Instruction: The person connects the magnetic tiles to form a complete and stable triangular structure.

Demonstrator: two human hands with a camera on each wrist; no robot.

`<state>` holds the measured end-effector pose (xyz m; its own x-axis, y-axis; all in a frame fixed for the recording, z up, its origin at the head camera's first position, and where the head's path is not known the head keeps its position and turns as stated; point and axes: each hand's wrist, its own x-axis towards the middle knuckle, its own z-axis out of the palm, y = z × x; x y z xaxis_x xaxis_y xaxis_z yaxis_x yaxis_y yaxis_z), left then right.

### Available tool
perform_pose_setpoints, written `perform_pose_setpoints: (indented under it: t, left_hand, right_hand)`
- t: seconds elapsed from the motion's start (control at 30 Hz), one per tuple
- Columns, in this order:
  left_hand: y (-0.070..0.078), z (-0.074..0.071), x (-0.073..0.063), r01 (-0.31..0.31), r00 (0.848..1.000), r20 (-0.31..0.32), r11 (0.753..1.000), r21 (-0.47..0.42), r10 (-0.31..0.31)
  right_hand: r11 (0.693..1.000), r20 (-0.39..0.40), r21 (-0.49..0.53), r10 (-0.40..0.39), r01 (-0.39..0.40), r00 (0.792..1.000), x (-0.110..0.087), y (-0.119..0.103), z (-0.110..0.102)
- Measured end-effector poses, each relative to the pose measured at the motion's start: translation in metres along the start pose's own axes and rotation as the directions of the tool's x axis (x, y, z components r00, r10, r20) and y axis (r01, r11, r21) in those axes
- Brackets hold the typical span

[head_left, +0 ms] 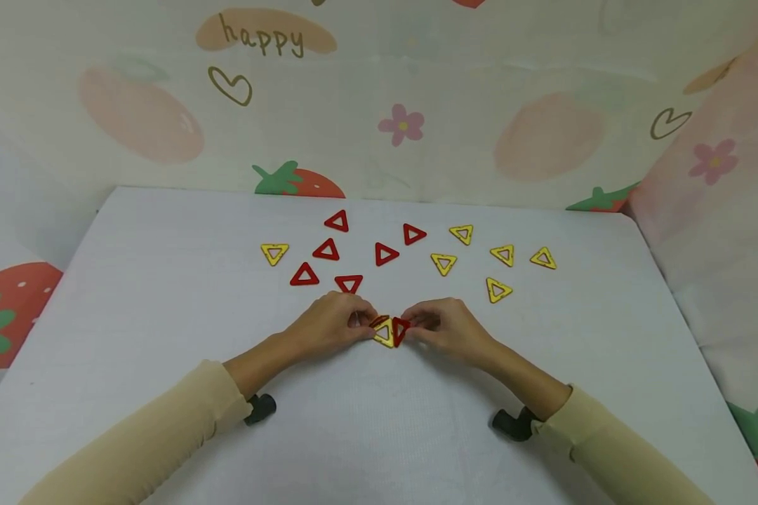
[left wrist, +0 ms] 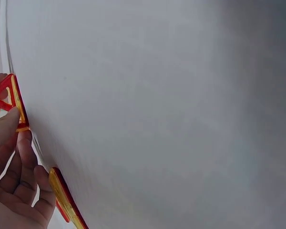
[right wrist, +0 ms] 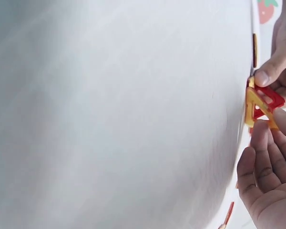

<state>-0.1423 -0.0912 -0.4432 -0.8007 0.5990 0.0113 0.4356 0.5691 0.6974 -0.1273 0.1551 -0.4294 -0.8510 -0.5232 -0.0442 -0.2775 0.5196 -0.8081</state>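
Near the middle of the table, a yellow triangle tile [head_left: 384, 332] stands between two red ones, edges meeting. My left hand [head_left: 337, 321] pinches the red triangle tile [head_left: 379, 320] on the left side, its fingertips right at the yellow one's edge. From the other side, my right hand [head_left: 447, 328] pinches the right-hand red triangle tile [head_left: 401, 330] between thumb and fingers. The right wrist view shows the yellow tile [right wrist: 249, 107] leaning against a red one [right wrist: 272, 97]. Fingers cover part of the left red tile.
Several loose red triangles [head_left: 304, 275] lie flat beyond my left hand, one [head_left: 349, 283] close to its knuckles. A lone yellow triangle [head_left: 274, 253] is at far left; several more yellow ones [head_left: 498, 290] are spread at back right. A patterned cloth [head_left: 455, 161] hangs behind the white table [head_left: 379, 435].
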Motion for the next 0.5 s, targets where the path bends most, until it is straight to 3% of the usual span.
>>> perform_pose_setpoints:
  t: [0.5]
  left_hand:
    - [-0.001, 0.002, 0.0, -0.014, 1.0, 0.007, 1.0, -0.022, 0.014]
  right_hand:
    - [1.0, 0.006, 0.013, 0.004, -0.004, 1.0, 0.0077, -0.0023, 0.0103]
